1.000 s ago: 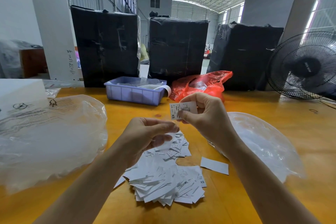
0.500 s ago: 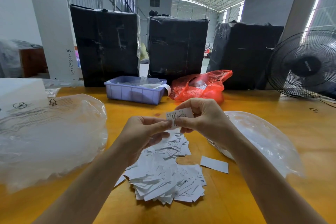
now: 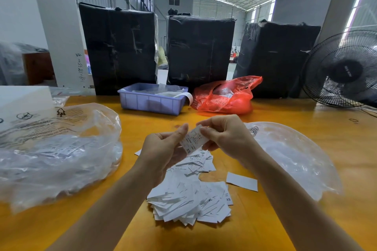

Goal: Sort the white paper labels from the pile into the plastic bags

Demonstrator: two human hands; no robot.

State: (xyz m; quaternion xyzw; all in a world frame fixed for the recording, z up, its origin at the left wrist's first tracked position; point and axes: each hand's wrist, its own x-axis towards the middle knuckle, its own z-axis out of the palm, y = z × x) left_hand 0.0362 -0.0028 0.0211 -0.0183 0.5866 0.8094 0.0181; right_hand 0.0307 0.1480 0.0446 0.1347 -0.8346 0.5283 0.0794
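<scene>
A pile of white paper labels (image 3: 189, 195) lies on the yellow table (image 3: 265, 230) in front of me. Above it, my left hand (image 3: 163, 149) and my right hand (image 3: 226, 136) both pinch one white label (image 3: 193, 139) marked XS, held tilted between them. A single blank label (image 3: 241, 181) lies just right of the pile. A large clear plastic bag (image 3: 57, 153) holding printed labels sits to the left. Another clear plastic bag (image 3: 295, 157) lies flat to the right, behind my right wrist.
A purple plastic bin (image 3: 152, 101) and a red plastic bag (image 3: 224, 97) stand at the table's far side. Three black-wrapped bales (image 3: 201, 51) rise behind them. A black fan (image 3: 342, 71) is at the far right, a white box (image 3: 22, 104) at far left.
My right hand lowered the XS label toward the left hand. The left hand rose and now pinches the label too, which has tilted.
</scene>
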